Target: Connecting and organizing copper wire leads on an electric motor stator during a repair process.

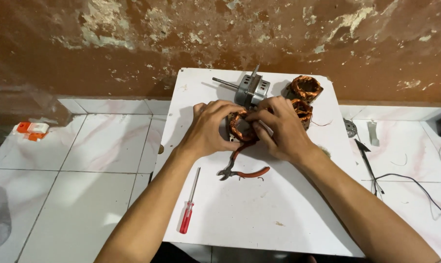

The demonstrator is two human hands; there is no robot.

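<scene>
While both hands pinch a copper-wound stator, pliers lie on the white board over floor tiles.

makeshift home repair workshop — floor-level | white board on tiled floor | peeling wall | copper-wound motor coils, pliers, screwdriver
</scene>
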